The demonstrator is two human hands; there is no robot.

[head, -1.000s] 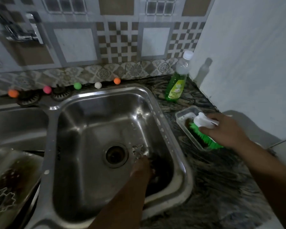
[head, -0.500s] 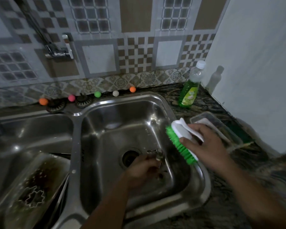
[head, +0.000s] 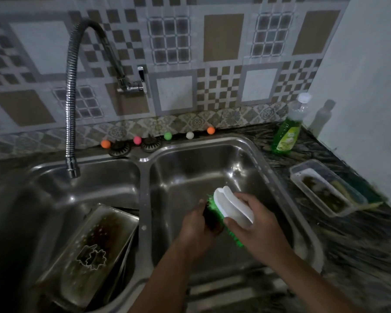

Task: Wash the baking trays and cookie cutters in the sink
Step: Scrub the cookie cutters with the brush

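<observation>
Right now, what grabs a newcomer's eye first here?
The brush, white with bright green bristles, over the right sink basin: the right hand grips it against something dark held in the left hand. Next, the greasy tray leaning in the left basin with a cutter on it. Then the green soap bottle on the counter at the back right.

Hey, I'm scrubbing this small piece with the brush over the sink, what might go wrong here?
1. The left hand grips a small dark item under the green bristles of the brush; if it slips, it may fall into the right basin.
2. The bristles sit close to the left hand's fingers, so hard strokes may scrape them.
3. The dirty baking tray leans in the left basin with cookie cutters on it; a bump could slide them off.
</observation>
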